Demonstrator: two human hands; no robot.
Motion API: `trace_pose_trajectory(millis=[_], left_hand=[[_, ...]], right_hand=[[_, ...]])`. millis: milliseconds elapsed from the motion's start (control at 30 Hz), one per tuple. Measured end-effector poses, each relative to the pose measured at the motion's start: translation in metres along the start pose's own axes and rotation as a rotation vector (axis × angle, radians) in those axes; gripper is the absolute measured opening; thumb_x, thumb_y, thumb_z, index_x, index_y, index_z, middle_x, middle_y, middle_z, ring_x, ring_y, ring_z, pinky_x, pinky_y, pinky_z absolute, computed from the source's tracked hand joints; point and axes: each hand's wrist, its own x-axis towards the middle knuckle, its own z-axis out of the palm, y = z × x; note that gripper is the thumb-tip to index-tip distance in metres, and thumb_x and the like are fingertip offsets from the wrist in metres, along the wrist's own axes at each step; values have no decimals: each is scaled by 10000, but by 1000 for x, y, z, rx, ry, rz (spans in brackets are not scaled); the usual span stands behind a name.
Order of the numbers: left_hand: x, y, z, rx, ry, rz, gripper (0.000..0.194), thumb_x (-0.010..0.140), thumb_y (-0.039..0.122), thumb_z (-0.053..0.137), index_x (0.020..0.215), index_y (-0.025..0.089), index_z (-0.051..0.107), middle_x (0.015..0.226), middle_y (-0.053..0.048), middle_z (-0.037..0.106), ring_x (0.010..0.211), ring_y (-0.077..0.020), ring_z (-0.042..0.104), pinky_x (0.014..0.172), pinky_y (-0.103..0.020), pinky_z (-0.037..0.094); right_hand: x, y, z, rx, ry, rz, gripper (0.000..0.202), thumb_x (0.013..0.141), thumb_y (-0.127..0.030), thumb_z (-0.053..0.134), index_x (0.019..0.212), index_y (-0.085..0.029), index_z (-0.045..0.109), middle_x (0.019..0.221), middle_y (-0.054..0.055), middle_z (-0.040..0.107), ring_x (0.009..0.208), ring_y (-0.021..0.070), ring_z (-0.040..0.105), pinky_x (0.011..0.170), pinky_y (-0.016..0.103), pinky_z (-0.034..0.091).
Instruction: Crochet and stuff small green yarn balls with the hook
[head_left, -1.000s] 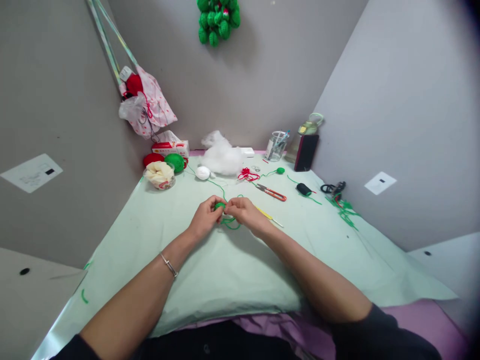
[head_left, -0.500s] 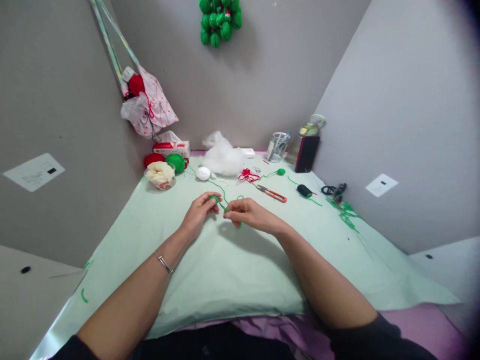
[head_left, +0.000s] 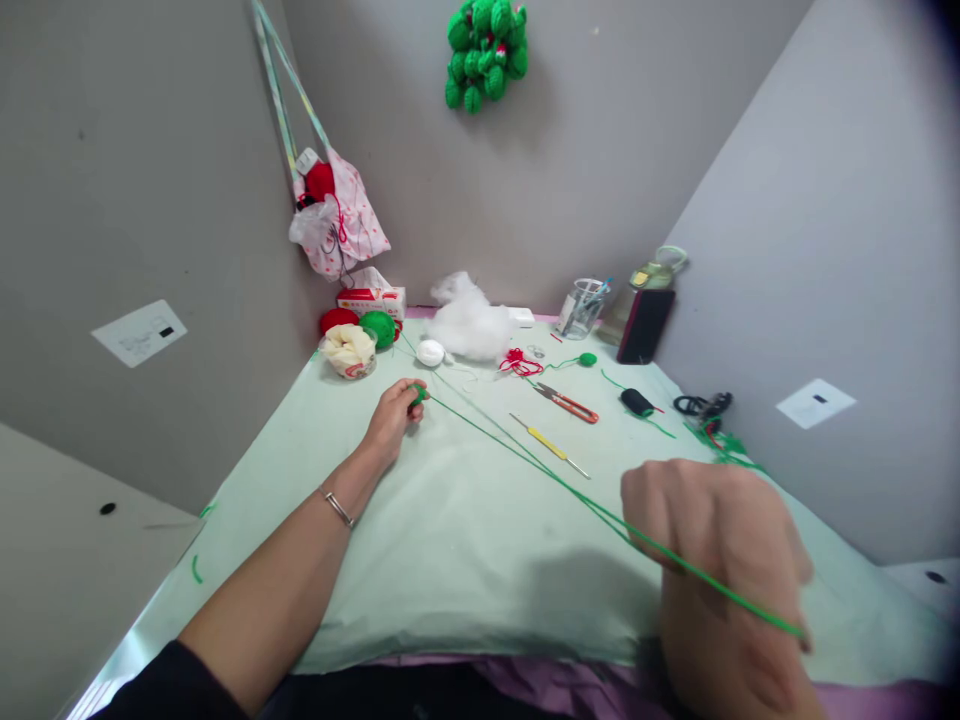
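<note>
My left hand (head_left: 391, 420) is closed on a small green crocheted piece (head_left: 418, 394) left of the table's middle. My right hand (head_left: 712, 530), large and slightly blurred at the lower right, is closed around green yarn (head_left: 555, 475). The strands stretch taut across the table between my two hands. Beneath the yarn lies a yellow-handled crochet hook (head_left: 547, 442), touched by neither hand. Orange-handled snips (head_left: 568, 403) rest just behind the hook.
Along the back are white stuffing (head_left: 469, 325), a white ball (head_left: 430, 353), a green yarn ball (head_left: 379, 329), red yarn (head_left: 520, 362), a glass cup (head_left: 581, 310), and a phone (head_left: 646, 326). Black thread (head_left: 637, 402) lies at the right.
My right hand has moved far right and toward me, drawing the green yarn out long. The crochet hook now shows on the table. The whole view has shifted somewhat.
</note>
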Motion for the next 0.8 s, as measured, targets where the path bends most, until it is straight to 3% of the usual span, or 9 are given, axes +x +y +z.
trace_pose_trajectory(millis=[67,167,267,367,500,600,700,800], left_hand=[[-3,2,2,12,-20,29,368,979,360,649,1293,170,622,1281,-111,660,1066,-250,682,890,-461,597],[-12,6,8,32,-76,87,339,982,364,643,1255,163,635,1222,-100,678,1004,-228,691,846,-428,606],[-25,11,19,43,-153,148,263,982,367,641,1132,151,660,1057,-61,692,839,-174,671,736,-350,589],[-37,16,29,25,-232,186,193,927,359,693,944,168,675,884,-16,649,663,-117,555,628,-263,490],[-47,24,37,-28,-299,174,202,852,372,746,857,186,668,798,-11,623,608,-113,476,572,-250,381],[-51,27,40,-70,-332,145,213,840,368,756,855,179,660,761,-5,618,581,-105,448,558,-245,338],[-53,30,42,-118,-345,119,196,839,344,759,856,180,654,765,3,610,586,-97,454,567,-238,336],[-54,32,43,-169,-366,83,164,855,318,743,886,179,662,837,0,623,618,-90,491,604,-230,374]], right_hand=[[7,0,-3,-113,52,109,467,1018,-547,488,785,-252,765,641,67,706,501,124,541,585,288,430],[33,13,-3,-457,469,523,441,1047,-514,432,970,-213,744,929,100,750,772,176,647,730,298,467],[57,40,-4,-705,779,760,322,1041,-440,466,1009,-209,688,967,66,737,802,176,643,730,288,451],[58,58,-11,-860,808,958,232,1037,-389,487,1097,-237,652,983,34,746,822,163,663,738,270,434],[26,55,-27,-989,868,1221,233,1013,-209,447,1032,-189,678,973,104,753,913,241,668,757,324,389],[3,54,-36,-987,806,1380,87,905,-214,647,950,-167,705,956,128,745,943,290,672,765,343,407],[-1,68,-37,-917,729,1421,158,836,-218,761,967,-146,708,962,112,731,956,283,678,820,381,483],[9,85,-36,-826,736,1355,228,942,-336,694,1069,-146,682,1078,76,706,986,223,676,887,421,552]])
